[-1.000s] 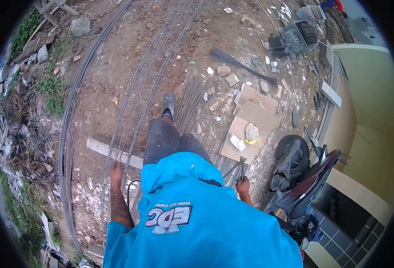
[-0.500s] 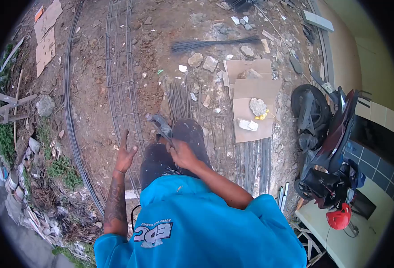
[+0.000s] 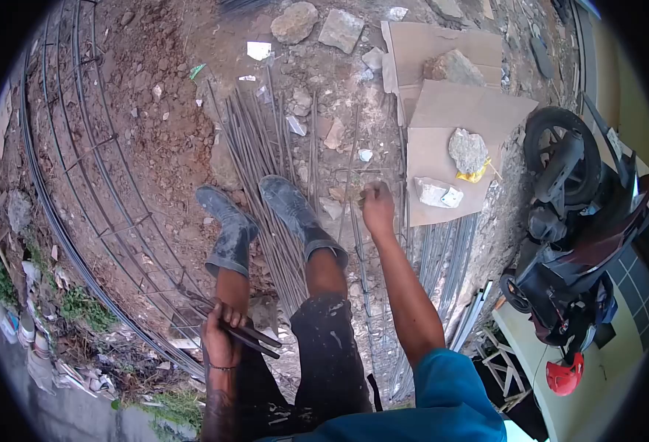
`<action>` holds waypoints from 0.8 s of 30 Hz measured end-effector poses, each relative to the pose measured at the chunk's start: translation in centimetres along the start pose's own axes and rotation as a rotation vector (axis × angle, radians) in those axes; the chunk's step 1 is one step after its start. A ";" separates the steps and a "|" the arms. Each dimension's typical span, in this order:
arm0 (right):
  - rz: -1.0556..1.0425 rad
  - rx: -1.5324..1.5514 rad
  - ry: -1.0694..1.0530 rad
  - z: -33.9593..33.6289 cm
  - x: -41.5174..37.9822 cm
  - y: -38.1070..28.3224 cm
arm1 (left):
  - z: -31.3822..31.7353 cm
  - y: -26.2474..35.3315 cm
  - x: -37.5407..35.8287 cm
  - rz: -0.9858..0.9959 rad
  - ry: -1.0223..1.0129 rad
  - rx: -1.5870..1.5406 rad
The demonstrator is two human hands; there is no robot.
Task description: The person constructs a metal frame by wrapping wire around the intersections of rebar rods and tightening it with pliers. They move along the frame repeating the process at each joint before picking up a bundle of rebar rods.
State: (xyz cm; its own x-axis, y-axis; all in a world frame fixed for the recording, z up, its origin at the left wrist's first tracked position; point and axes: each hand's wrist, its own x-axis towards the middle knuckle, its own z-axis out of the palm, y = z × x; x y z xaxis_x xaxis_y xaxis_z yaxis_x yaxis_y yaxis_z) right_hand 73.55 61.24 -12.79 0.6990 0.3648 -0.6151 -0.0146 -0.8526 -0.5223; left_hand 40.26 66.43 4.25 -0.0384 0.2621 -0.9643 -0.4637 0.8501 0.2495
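Note:
My left hand [image 3: 221,335] is wrapped round a dark metal tool with two handles, which looks like a pair of pincers [image 3: 258,340], low beside my leg. My right hand [image 3: 377,210] reaches forward, fingers curled, over thin steel rods [image 3: 355,236] to the left of the cardboard. What its fingers hold, if anything, is hidden. Both of my grey boots [image 3: 288,210] are at a bundle of loose steel rods [image 3: 262,169] on the dirt.
A long rebar cage [image 3: 111,184] runs along the left. On the right, stones [image 3: 468,151] lie on cardboard sheets [image 3: 461,103], with more rods [image 3: 442,254] below. A motorcycle [image 3: 567,214] and a red helmet [image 3: 565,374] are farther right.
The tool has gone from my right hand to my left, which was open before. My right hand has moved out to the right, and my view has tipped down towards my boots.

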 end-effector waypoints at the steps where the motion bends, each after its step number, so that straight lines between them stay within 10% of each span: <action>1: 0.461 0.465 0.047 0.9 4.7 4.4 | -1.2 -1.3 0.9 -0.038 0.052 0.008; 2: 0.482 0.470 -0.016 1.2 9.4 10.9 | -1.9 -2.5 1.9 -0.057 0.073 0.006; 3: 0.223 -0.208 -0.113 0.9 12.9 15.5 | -2.3 -3.4 2.8 -0.083 0.123 0.048; 7: 0.434 0.037 -0.189 5.5 20.1 22.0 | -3.2 -6.0 2.8 -0.192 0.221 0.113; 13: 0.377 -0.502 -0.144 4.2 21.1 22.0 | -1.1 -7.1 1.9 -0.205 0.235 0.057; 19: 0.453 -0.374 -0.010 0.6 18.3 17.6 | 0.0 -5.9 -2.5 -0.101 0.232 -0.100; 22: 0.292 -0.652 -0.107 -0.3 18.9 15.9 | -1.3 -6.6 -2.9 -0.026 0.231 -0.116; 24: -0.213 -1.087 -0.186 -1.0 17.9 17.1 | -3.8 -8.2 -2.5 0.019 0.233 -0.130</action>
State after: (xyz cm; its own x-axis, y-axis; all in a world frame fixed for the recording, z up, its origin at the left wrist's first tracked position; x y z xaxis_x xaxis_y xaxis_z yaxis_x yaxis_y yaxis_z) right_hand 86.53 52.82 -32.13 0.4936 0.5147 -0.7010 0.7875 -0.6066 0.1091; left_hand 40.80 57.04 4.23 -0.2437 0.1525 -0.9578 -0.5699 0.7766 0.2687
